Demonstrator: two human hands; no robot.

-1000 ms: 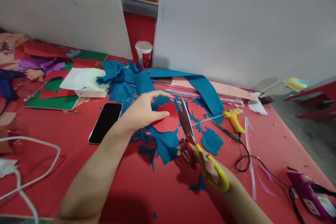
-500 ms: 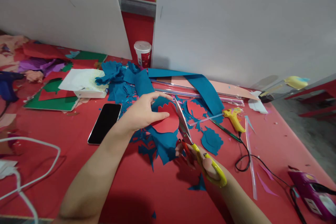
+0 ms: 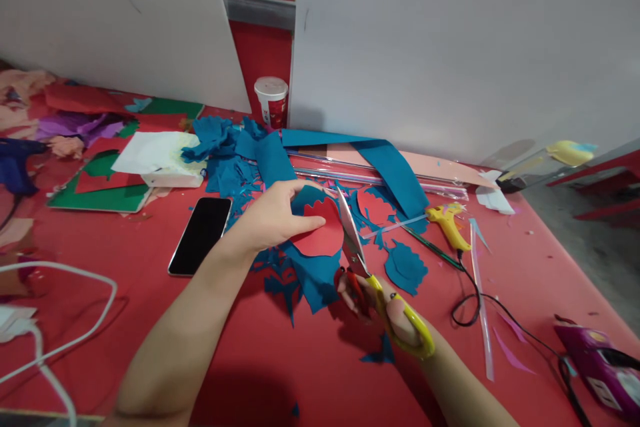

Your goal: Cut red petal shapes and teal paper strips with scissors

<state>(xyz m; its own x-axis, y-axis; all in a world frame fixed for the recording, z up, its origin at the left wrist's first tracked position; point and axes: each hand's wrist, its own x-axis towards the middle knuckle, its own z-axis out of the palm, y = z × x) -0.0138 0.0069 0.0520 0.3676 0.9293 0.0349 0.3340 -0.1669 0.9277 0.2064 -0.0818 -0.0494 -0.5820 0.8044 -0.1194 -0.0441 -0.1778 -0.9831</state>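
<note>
My left hand pinches a round red paper template laid over a piece of blue felt, thumb on top. My right hand grips yellow-handled scissors; their blades point away from me along the right edge of the red template and look nearly closed. Both hands work above a red table. A cut blue felt shape lies just right of the scissors.
A black phone lies left of my left hand. A yellow glue gun with a black cord lies to the right, a purple device at the far right. Blue felt scraps, a cup, and white cables surround the spot.
The scissor blades have closed further along the red template's right edge. My left hand has kept its hold with only a slight shift.
</note>
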